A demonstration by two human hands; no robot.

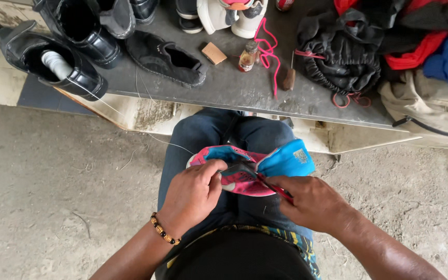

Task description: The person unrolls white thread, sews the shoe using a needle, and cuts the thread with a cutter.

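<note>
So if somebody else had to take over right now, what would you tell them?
Left hand: closed on the pink and blue shoe, steadying it on the lap.
Right hand: pinching a thin red-handled tool whose tip meets the shoe near the middle.
A thin thread runs from the shoe up toward the grey bench.
On the bench: black shoes, a small bottle, a wooden-handled awl.
How far the work has got cannot be told; the shoe is in hand with the tool in it.

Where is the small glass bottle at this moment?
In the head view the small glass bottle stands upright on the grey bench, upper centre, between the tan block and the pink lace.
</note>
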